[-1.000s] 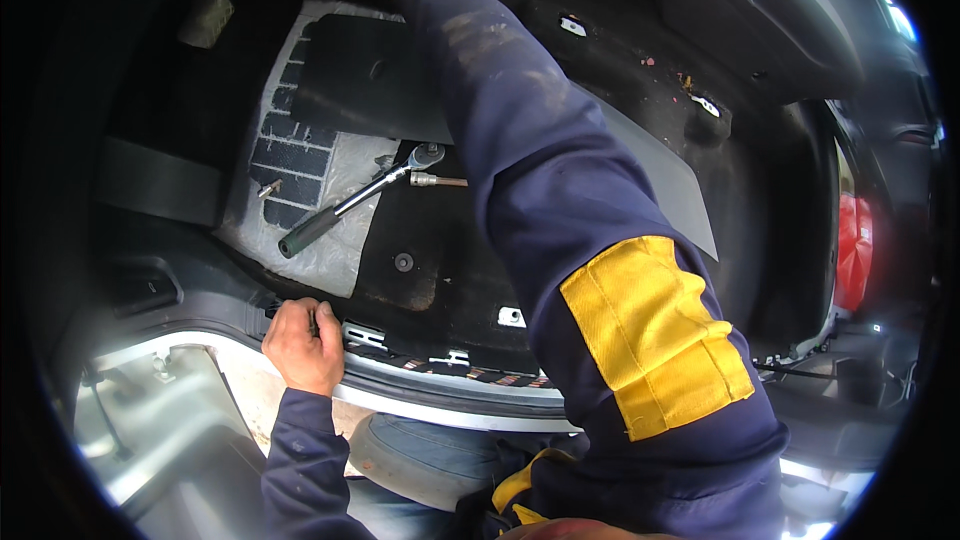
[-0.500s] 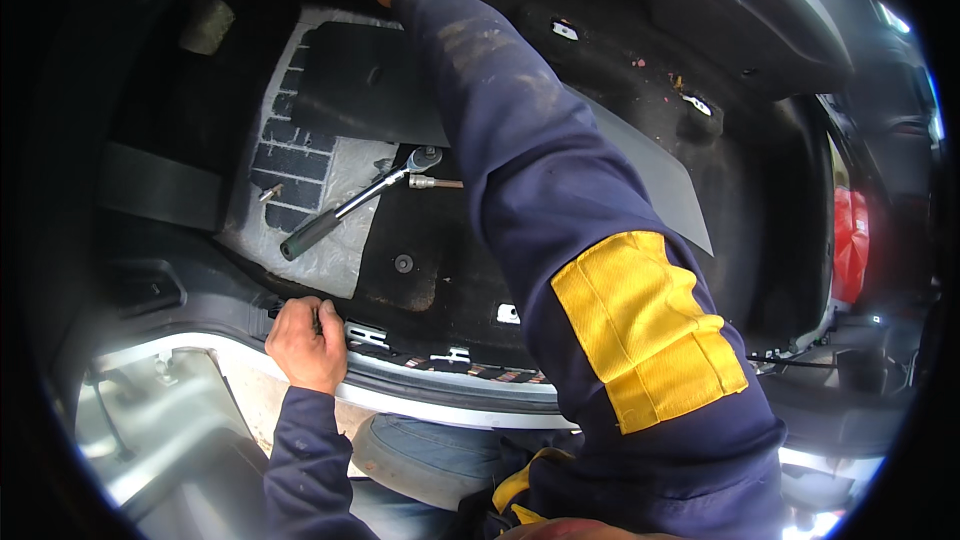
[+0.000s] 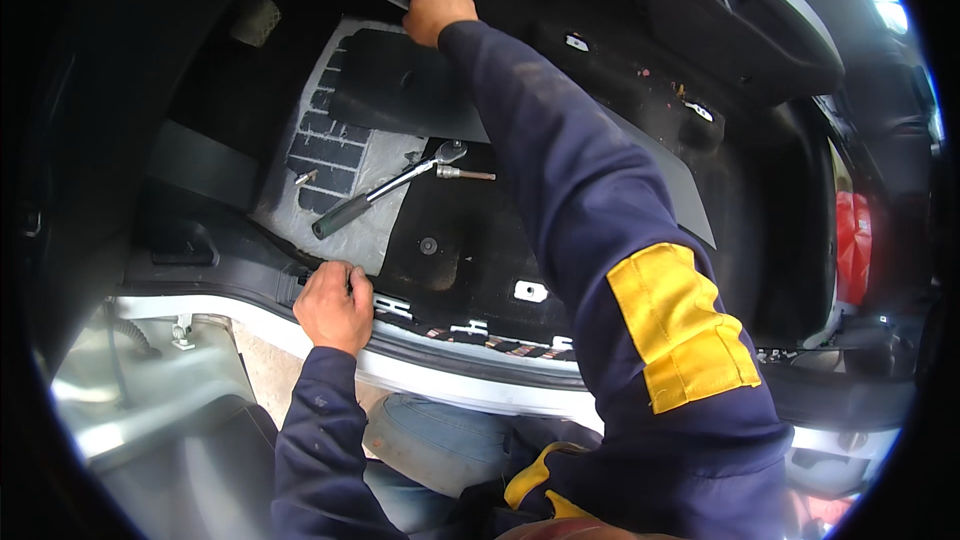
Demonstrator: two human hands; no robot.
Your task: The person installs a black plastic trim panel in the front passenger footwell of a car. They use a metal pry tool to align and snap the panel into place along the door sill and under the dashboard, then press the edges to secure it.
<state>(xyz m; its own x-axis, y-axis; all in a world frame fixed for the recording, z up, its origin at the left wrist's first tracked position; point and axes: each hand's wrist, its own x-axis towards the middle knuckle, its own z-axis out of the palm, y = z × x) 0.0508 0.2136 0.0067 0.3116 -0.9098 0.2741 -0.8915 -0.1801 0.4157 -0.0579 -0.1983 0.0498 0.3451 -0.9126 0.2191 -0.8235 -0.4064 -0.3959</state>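
Note:
At the far side of the cabin floor, my right hand (image 3: 437, 10) has bent fingers closed around a silvery metal piece (image 3: 397, 0) that sticks out to its left; its kind is hard to make out. My left hand (image 3: 335, 307) is curled over the near door sill (image 3: 390, 360), its fingertips hidden. Between the hands lies a ratchet wrench (image 3: 385, 190) with a dark handle, its head pointing away to the right. Beside that head rests a socket with an extension bar (image 3: 465, 173). A small metal piece (image 3: 305, 178) sits on the pale patch left of the wrench.
Dark carpet (image 3: 480, 270) covers the floor, with a black sheet (image 3: 400, 80) over part of the pale patch. White metal brackets (image 3: 532, 291) show along the near side. A pedal-like pad (image 3: 256, 20) is at the far left. A red package (image 3: 853, 245) stands at the right.
The view has shifted, so the floor items appear farther right. My right hand has drawn slightly nearer with the silvery piece beside its fingers. My left hand stays on the sill.

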